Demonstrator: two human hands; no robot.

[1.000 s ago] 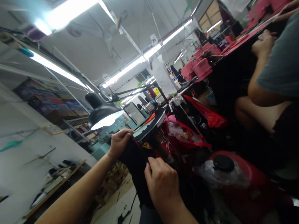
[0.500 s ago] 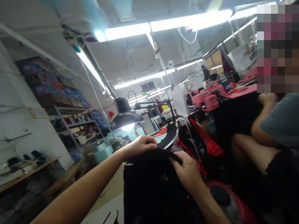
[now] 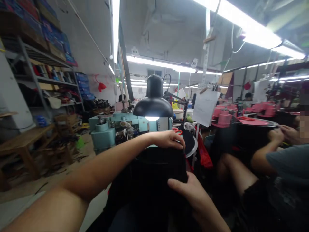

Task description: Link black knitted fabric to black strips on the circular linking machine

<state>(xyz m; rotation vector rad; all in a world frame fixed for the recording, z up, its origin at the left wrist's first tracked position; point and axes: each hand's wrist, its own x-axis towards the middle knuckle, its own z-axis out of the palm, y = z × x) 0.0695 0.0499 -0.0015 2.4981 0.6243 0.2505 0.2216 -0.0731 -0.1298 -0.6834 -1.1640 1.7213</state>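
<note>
Black fabric (image 3: 159, 164) hangs between my two hands and spreads down over my lap; its folds are hard to tell apart. My left hand (image 3: 167, 139) grips its top edge near the upper right corner, fingers closed. Lower down, my right hand (image 3: 187, 188) holds the fabric's right side, thumb on the near face and fingers hidden behind. Just beyond stands a black desk lamp (image 3: 154, 103), lit, in front of a light-blue sewing machine (image 3: 103, 135). Red-handled scissors (image 3: 177, 131) lie behind my left hand.
On the right a co-worker's arm (image 3: 263, 158) reaches to a black table with a pink top (image 3: 253, 121). A paper sheet (image 3: 205, 108) hangs from a pole. A red bag (image 3: 205, 156) hangs below. Left are a wooden bench (image 3: 26, 141) and a metal shelf (image 3: 48, 79).
The view has turned right and levelled. My right hand has moved from the fabric's top edge down its side, while my left hand has shifted to the upper right corner.
</note>
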